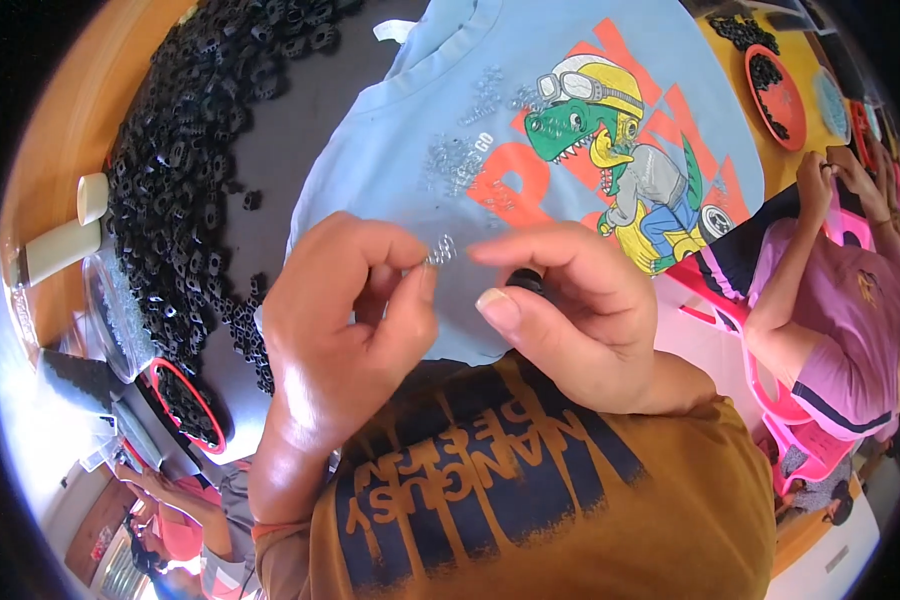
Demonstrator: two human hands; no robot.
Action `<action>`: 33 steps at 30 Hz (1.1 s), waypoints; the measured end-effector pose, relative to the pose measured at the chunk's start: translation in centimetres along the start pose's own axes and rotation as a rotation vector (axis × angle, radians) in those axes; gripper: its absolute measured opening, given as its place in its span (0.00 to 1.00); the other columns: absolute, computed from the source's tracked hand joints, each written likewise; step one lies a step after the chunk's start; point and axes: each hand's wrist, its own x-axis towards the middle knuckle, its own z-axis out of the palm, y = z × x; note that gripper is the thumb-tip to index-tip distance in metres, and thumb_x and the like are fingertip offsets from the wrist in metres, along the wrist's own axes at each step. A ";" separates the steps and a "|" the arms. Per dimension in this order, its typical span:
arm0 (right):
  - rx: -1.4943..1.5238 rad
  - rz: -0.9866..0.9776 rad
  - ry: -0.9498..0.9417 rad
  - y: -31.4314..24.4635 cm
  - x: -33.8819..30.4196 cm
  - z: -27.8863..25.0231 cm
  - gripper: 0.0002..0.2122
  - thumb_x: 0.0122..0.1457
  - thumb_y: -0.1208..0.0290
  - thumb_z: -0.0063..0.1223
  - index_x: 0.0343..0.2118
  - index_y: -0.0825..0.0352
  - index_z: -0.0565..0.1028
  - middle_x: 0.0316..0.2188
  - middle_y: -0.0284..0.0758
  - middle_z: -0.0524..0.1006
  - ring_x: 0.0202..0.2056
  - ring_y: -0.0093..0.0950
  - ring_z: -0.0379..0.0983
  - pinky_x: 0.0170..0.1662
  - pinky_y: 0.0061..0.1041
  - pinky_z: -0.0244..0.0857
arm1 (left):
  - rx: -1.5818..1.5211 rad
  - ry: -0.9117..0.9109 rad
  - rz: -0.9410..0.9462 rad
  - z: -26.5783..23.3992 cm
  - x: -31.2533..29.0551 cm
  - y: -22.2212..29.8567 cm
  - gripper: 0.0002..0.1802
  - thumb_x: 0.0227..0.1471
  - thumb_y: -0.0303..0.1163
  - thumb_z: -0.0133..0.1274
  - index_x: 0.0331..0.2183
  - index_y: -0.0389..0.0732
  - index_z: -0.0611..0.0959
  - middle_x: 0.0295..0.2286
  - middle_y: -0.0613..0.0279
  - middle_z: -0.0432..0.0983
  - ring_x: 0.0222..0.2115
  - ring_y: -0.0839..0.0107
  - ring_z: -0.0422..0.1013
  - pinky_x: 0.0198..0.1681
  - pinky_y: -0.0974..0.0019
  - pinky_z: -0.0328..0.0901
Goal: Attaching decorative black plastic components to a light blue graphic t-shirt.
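My left hand (355, 310) is closed, its thumb and forefinger pinching a small silvery coil spring (440, 249) that sticks out toward the right. Facing it, my right hand (580, 305) curls around a small black plastic piece (526, 281), mostly hidden by the fingers, with the thumb and forefinger tips apart. Both hands are over a light blue T-shirt (370, 150) with a cartoon dinosaur print, spread out on the table. Loose springs (455, 165) lie scattered in small clusters on the cloth.
A large heap of black plastic pieces (175, 190) covers the dark tabletop (280, 160) at left. Red-rimmed trays (217, 440) and an orange-red dish (785, 110) hold more. A clear round container (100, 310) stands at far left. A person in a pink shirt (840, 310) sits at right.
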 end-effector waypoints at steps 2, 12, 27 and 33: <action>-0.048 0.032 -0.031 -0.2 0.4 0.1 0.09 0.52 0.77 0.57 0.37 0.69 0.74 0.19 0.25 0.71 0.16 0.09 0.59 0.17 0.12 0.49 | -0.017 0.034 0.013 -0.3 -0.3 0.7 0.09 0.35 0.16 0.56 0.23 0.39 0.75 0.16 0.65 0.64 0.14 0.76 0.61 0.16 0.73 0.55; -0.128 0.145 -0.231 -1.4 1.4 0.2 0.07 0.52 0.82 0.54 0.35 0.72 0.73 0.28 0.31 0.75 0.27 0.15 0.68 0.29 0.14 0.60 | -0.069 0.003 0.072 -1.4 -1.4 0.6 0.08 0.37 0.17 0.55 0.24 0.37 0.76 0.18 0.67 0.67 0.16 0.80 0.61 0.19 0.76 0.56; -0.530 -0.144 -0.235 -1.5 2.6 0.7 0.12 0.44 0.81 0.62 0.32 0.69 0.72 0.26 0.35 0.72 0.25 0.20 0.68 0.26 0.17 0.62 | -0.911 -0.188 -0.613 -3.6 -2.3 1.3 0.02 0.48 0.22 0.49 0.28 0.35 0.74 0.23 0.74 0.66 0.23 0.89 0.57 0.25 0.82 0.52; -0.538 -0.415 -0.271 -1.1 3.2 1.0 0.14 0.38 0.85 0.60 0.31 0.69 0.73 0.27 0.38 0.73 0.26 0.29 0.71 0.27 0.23 0.63 | -0.966 -0.438 -0.757 -5.0 -1.2 0.5 0.03 0.48 0.25 0.48 0.26 0.36 0.75 0.21 0.75 0.66 0.22 0.89 0.57 0.23 0.81 0.51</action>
